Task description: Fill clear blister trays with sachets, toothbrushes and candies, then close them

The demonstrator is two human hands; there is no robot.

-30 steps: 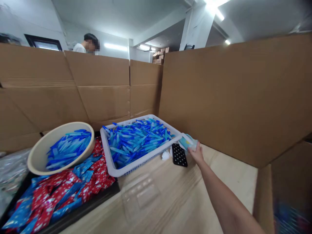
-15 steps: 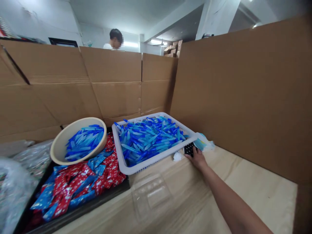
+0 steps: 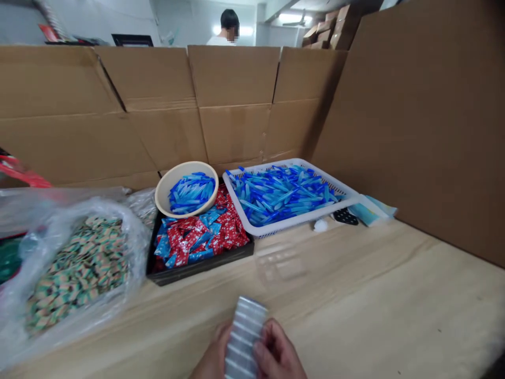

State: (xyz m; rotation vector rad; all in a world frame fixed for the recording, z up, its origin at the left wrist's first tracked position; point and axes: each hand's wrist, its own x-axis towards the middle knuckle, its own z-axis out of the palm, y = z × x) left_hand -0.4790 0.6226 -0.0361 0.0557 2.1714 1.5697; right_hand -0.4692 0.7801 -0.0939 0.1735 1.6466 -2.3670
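Back at the near edge of the worktop (image 3: 374, 300) now, both hands, no more reaching over by the basket. Left hand (image 3: 213, 355) and right hand (image 3: 278, 353) sitting right at the bottom of the view, with a silver ribbed strip (image 3: 244, 337) between them, tilted and partly cut off by the frame. Grip looks pressed together from both sides, fingers closed on the strip and pinching it between the two hands. Can't really tell about the fingertips tucked behind it, though.

Straight ahead past the strip, a clear plastic tray (image 3: 280, 263) lying flat on the worktop, well apart from the hands. Further on, a white plastic basket (image 3: 300, 220) heaped with blue pieces (image 3: 282, 189). Just left of that, a beige bowl (image 3: 165, 184) with more blue pieces inside, perched at the far end of a black tray (image 3: 197, 272) full of red and blue sachets (image 3: 193, 242). Just right of the basket, a black dotted pad (image 3: 345, 216), a small white wad (image 3: 320, 225) and a pale blue packet (image 3: 371, 210). Over on the left, near the hands, a clear plastic bag (image 3: 134, 247) stuffed with green and tan sachets (image 3: 74, 273). Cardboard walls (image 3: 236, 105) along the far and right sides, and beyond them, a person in a white shirt (image 3: 221, 41) and stacked boxes (image 3: 331, 26).
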